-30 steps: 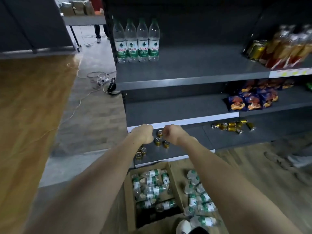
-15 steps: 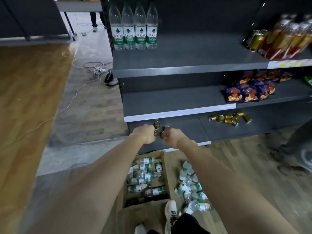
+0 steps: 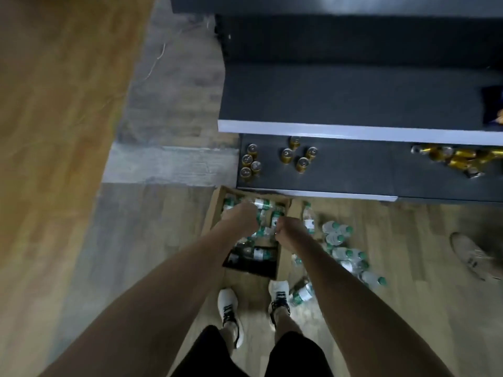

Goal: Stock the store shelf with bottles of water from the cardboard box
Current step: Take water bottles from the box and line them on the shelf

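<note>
Person stands over the cardboard box (image 3: 215,210) on the floor, right at the foot of the shelf (image 3: 353,104). Both hands hang above the box with fingers curled; left hand (image 3: 242,221) and right hand (image 3: 291,235) close together, can't tell if either grips anything. Water bottles (image 3: 258,253) lie inside the box, more loose bottles (image 3: 345,254) scattered on the floor just right of it. Gold cans (image 3: 298,157) stand on the bottom shelf. White sneakers (image 3: 228,306) near the box.

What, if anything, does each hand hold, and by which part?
Cannot be told: the left hand and right hand show curled backs over the cardboard box.
</note>
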A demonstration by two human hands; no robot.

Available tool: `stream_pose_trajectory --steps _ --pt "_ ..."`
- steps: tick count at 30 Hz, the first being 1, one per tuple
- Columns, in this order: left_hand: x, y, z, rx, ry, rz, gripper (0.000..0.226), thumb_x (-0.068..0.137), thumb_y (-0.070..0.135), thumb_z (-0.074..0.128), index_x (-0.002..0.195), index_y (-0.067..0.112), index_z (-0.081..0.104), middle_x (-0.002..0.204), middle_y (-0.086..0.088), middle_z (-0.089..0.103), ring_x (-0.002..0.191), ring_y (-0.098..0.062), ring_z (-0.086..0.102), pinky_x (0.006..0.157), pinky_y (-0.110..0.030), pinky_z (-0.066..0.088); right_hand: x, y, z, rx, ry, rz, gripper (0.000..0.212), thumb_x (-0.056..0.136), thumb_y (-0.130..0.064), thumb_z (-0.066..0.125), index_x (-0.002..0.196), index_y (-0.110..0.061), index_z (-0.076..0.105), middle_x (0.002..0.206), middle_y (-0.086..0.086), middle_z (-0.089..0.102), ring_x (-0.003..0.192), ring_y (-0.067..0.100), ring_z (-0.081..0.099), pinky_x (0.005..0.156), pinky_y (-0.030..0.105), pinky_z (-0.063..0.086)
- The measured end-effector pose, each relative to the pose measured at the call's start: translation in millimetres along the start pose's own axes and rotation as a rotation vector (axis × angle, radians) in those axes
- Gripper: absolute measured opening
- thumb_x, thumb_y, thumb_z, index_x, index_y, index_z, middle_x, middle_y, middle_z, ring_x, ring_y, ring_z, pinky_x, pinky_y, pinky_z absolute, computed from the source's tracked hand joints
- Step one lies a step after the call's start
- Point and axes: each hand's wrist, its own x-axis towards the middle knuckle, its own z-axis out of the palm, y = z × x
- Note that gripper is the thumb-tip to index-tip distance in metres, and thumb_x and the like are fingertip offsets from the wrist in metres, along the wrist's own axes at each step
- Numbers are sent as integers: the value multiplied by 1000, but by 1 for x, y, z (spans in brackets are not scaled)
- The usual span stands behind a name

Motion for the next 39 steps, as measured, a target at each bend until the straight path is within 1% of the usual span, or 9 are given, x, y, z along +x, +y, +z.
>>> stream_pose_trajectory --steps 4,8,11,14,19,23,30,34,39 --pt "44 -19 48 -75 -43 -95 27 94 18 47 120 11 53 106 -8 61 98 -29 62 69 -35 48 68 30 33 26 -49 30 31 101 -16 42 123 -1 60 117 14 62 112 33 58 55 6 37" --pt "103 -49 110 -85 -106 -149 20 96 22 51 110 9 54 91 -5 59 84 -23 61 71 -38 55 131 51 82 -61 -79 3 32 93 -11 56 125 -6 57 126 23 57 106 35 62 81 35 54" --pt "149 -68 165 -79 -175 -153 21 96 20 49 113 9 54 93 -7 59 84 -25 60 65 -38 51 177 72 128 -85 -107 -6 31 92 -6 56 123 -2 58 113 20 64 100 34 64 74 36 54" --pt "193 -90 227 -88 -189 -125 19 95 19 49 112 14 55 107 -8 60 96 -27 61 76 -41 54 221 97 183 -133 -136 26 35 93 -8 56 128 -8 57 124 18 60 110 35 60 81 35 51" --pt "253 -126 326 -103 -230 -118 4 93 18 50 95 22 50 96 -5 62 88 -26 61 74 -39 55 299 129 276 -186 -158 43 43 93 -14 57 136 -13 49 129 15 52 117 34 56 84 35 48" --pt "294 -150 389 -121 -258 -111 18 94 17 50 110 20 57 89 -1 52 93 -27 60 67 -33 45 358 153 335 -188 -164 133 54 90 -14 65 140 -18 46 139 11 48 125 31 52 93 40 52" --pt "351 -189 472 -146 -253 -160 6 94 23 48 90 27 51 88 2 57 83 -21 55 68 -34 45 438 188 415 -509 -179 38 59 87 -14 61 142 -20 39 141 10 43 132 31 40 111 47 29" --pt "369 -200 494 -150 -279 -160 7 95 22 49 94 24 55 88 0 58 85 -23 57 72 -35 48 458 205 445 -683 -98 -26 53 91 -17 55 142 -14 42 140 14 42 127 34 40 105 48 34" --pt "359 -204 493 -124 -307 -166 5 93 23 52 97 22 55 97 -4 62 91 -25 60 79 -40 52 457 196 444 -772 -163 5 56 84 -20 68 135 -13 47 135 15 44 121 32 46 89 43 47"
